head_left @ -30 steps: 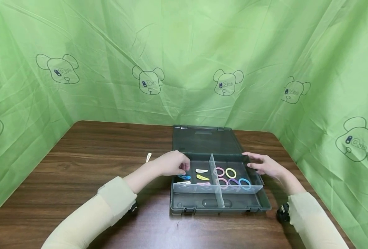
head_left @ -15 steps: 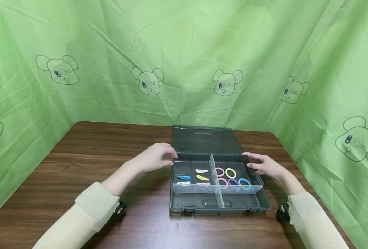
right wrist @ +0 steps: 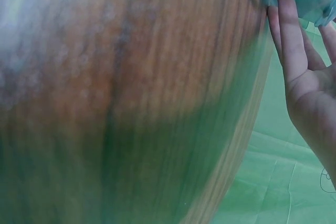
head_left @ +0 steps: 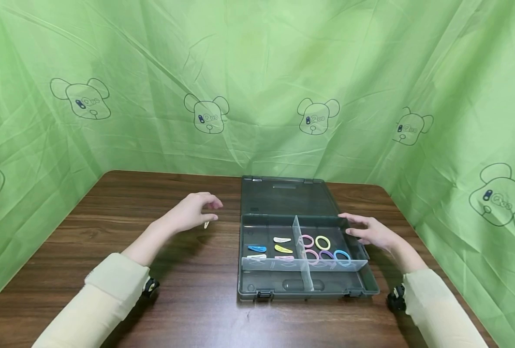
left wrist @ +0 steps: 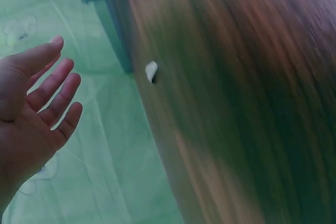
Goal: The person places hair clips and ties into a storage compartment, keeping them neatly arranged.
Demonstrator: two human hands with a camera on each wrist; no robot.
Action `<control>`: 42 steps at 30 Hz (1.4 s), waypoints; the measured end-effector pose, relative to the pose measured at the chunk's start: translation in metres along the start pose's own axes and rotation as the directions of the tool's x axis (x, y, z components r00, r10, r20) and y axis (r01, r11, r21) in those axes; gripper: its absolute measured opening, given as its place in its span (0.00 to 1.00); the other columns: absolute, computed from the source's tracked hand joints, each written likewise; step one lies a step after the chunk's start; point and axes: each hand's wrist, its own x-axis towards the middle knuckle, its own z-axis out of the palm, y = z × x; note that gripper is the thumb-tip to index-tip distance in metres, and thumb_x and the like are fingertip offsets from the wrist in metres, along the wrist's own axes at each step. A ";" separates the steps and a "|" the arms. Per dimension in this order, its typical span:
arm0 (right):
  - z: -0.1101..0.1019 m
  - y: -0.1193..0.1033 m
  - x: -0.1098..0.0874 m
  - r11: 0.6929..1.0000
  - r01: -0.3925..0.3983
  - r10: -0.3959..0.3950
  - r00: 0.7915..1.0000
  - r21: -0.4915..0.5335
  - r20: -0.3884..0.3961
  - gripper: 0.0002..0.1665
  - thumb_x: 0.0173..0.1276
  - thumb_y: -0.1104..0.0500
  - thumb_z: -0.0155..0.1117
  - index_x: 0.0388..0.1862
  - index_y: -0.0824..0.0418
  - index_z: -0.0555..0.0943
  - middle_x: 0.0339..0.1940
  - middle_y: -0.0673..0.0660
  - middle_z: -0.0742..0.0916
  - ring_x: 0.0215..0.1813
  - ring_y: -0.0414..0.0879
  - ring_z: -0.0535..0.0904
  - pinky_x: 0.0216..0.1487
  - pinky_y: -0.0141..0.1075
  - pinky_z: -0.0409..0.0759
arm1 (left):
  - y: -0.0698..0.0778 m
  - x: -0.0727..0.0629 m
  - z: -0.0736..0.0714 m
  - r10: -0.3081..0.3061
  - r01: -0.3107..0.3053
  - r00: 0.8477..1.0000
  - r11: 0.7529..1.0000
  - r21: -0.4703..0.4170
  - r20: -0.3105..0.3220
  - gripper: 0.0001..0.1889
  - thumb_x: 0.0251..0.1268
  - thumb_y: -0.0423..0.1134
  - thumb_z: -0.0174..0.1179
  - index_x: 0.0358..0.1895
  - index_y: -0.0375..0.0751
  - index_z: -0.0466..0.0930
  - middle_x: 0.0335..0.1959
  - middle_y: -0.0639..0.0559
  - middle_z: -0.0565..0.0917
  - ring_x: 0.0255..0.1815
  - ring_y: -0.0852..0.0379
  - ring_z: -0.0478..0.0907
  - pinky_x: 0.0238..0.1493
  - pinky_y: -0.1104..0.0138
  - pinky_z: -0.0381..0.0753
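Note:
My left hand hangs above the table left of the box, fingers loosely bent and holding nothing. Just below its thumb lies a white snap hair clip, also visible on the wood as a pale clip in the left wrist view. My right hand rests with fairly straight fingers on the right side of the dark, see-through divided box. In the back left compartment lie several snap clips, among them a blue clip and a yellow clip. Several hair ties, including a yellow tie, occupy the back right compartment.
The box's lid is folded back flat towards the green curtain. Clear dividers stand up inside the box. Brown wooden table surface extends in front and to the left.
My left hand has drawn back leftward from the back left compartment, past the box's rim, to above the white clip on the table. The right hand has stayed in place.

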 end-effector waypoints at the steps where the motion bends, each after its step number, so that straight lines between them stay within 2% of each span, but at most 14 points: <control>1: 0.000 0.000 0.000 1.000 0.001 -0.001 1.000 -0.002 0.001 0.32 0.68 0.57 0.59 0.70 0.53 0.64 0.68 0.67 0.65 0.40 0.40 0.79 0.38 0.37 0.81 | -0.004 0.000 0.000 -0.008 0.008 1.000 1.000 0.003 -0.002 0.14 0.53 0.34 0.68 0.44 0.39 0.81 0.40 0.46 0.84 0.42 0.51 0.79 0.48 0.56 0.77; 8: -0.002 0.000 0.000 1.000 0.008 -0.008 1.000 0.006 0.007 0.32 0.68 0.58 0.59 0.70 0.53 0.64 0.67 0.67 0.67 0.33 0.39 0.78 0.32 0.34 0.80 | -0.023 0.000 0.004 -0.041 0.041 0.999 0.999 0.019 0.012 0.13 0.53 0.33 0.68 0.42 0.36 0.81 0.36 0.46 0.84 0.39 0.51 0.80 0.44 0.57 0.78; 15: -0.002 -0.001 0.000 1.000 0.012 -0.012 1.000 0.004 0.005 0.32 0.68 0.58 0.59 0.70 0.54 0.64 0.66 0.67 0.68 0.38 0.40 0.79 0.34 0.35 0.81 | -0.037 0.005 0.011 -0.088 0.085 0.995 0.995 0.047 0.057 0.09 0.53 0.33 0.68 0.38 0.37 0.81 0.29 0.52 0.83 0.34 0.56 0.79 0.41 0.59 0.77; 21: -0.001 -0.001 0.001 1.000 0.010 -0.010 1.000 0.000 0.003 0.32 0.68 0.58 0.59 0.71 0.55 0.64 0.66 0.67 0.68 0.30 0.38 0.76 0.28 0.32 0.77 | -0.044 0.007 0.018 -0.099 0.091 0.990 0.993 0.078 0.103 0.08 0.52 0.34 0.68 0.35 0.39 0.80 0.26 0.57 0.82 0.30 0.60 0.78 0.39 0.61 0.76; 25: -0.001 -0.001 0.001 1.000 0.011 -0.011 1.000 0.001 0.002 0.33 0.68 0.58 0.59 0.71 0.56 0.63 0.66 0.67 0.67 0.34 0.39 0.78 0.30 0.33 0.79 | -0.050 0.009 0.023 -0.112 0.101 0.986 0.990 0.094 0.121 0.08 0.51 0.36 0.69 0.33 0.41 0.79 0.24 0.58 0.81 0.27 0.63 0.76 0.35 0.64 0.75; 27: -0.001 -0.001 0.001 1.000 0.010 -0.010 1.000 0.001 0.004 0.33 0.68 0.58 0.60 0.70 0.55 0.64 0.66 0.67 0.68 0.32 0.39 0.77 0.29 0.33 0.78 | -0.053 0.010 0.024 -0.109 0.097 0.987 0.990 0.098 0.122 0.09 0.50 0.36 0.70 0.31 0.41 0.79 0.23 0.59 0.81 0.26 0.63 0.75 0.34 0.65 0.75; 35: -0.001 0.000 0.001 1.000 0.007 -0.007 1.000 -0.002 -0.001 0.32 0.67 0.57 0.60 0.70 0.54 0.65 0.64 0.67 0.69 0.24 0.38 0.71 0.25 0.31 0.75 | -0.055 0.011 0.027 -0.107 0.097 0.986 0.992 0.087 0.125 0.10 0.47 0.36 0.71 0.27 0.41 0.78 0.21 0.57 0.79 0.25 0.64 0.74 0.31 0.67 0.73; 38: -0.001 0.000 0.001 1.000 0.009 -0.009 1.000 -0.003 -0.001 0.32 0.67 0.57 0.60 0.70 0.53 0.65 0.63 0.67 0.69 0.20 0.37 0.65 0.22 0.30 0.71 | -0.055 0.012 0.028 -0.099 0.089 0.987 0.993 0.083 0.128 0.10 0.46 0.35 0.72 0.26 0.41 0.78 0.21 0.57 0.79 0.25 0.63 0.74 0.31 0.67 0.73; 42: 0.000 0.001 0.000 1.000 0.013 -0.013 1.000 -0.004 0.002 0.32 0.68 0.57 0.60 0.70 0.53 0.64 0.63 0.67 0.69 0.18 0.36 0.64 0.20 0.29 0.69 | -0.055 0.012 0.029 -0.089 0.079 0.987 0.994 0.078 0.135 0.09 0.45 0.34 0.71 0.26 0.42 0.78 0.21 0.57 0.79 0.26 0.64 0.74 0.32 0.68 0.74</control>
